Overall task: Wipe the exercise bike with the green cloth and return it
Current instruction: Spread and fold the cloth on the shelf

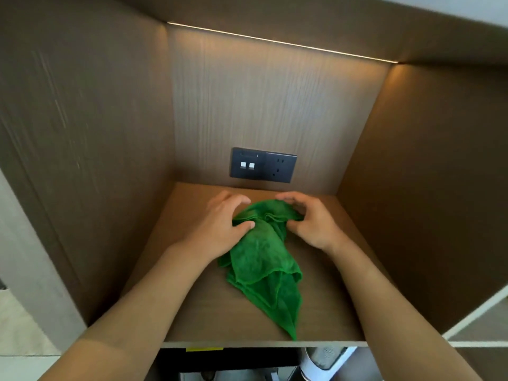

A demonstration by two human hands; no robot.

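On the shelf (192,312) of a brown wood-grain alcove: one green cloth (264,259), lying rumpled across the middle of the board, its far end bunched between two hands and its near end trailing to a loose point at the front edge. Material looks like soft pile towelling, evenly bright green, folded over itself in several layers; no stain or damp patch can be made out. Left hand (222,224): palm down on the cloth's left side, thumb pressed on the fabric, fingers lightly curved over the far edge; it rests rather than clasps. Right hand (308,221): fingers curled, thumb and fingertips pinching the bunched far fold. Back wall: dark socket plate (263,165) with two small white switches, just above the shelf; a light strip (275,41) runs along the top. Below the shelf, a white object, partly seen and not identifiable. Exercise bike: not in view. Status, as a judgement: the cloth is either being gathered up for the wipe or being set back afterwards; which of the two cannot be told. If the former, the whole wipe and return remain; if the latter, only letting go remains.
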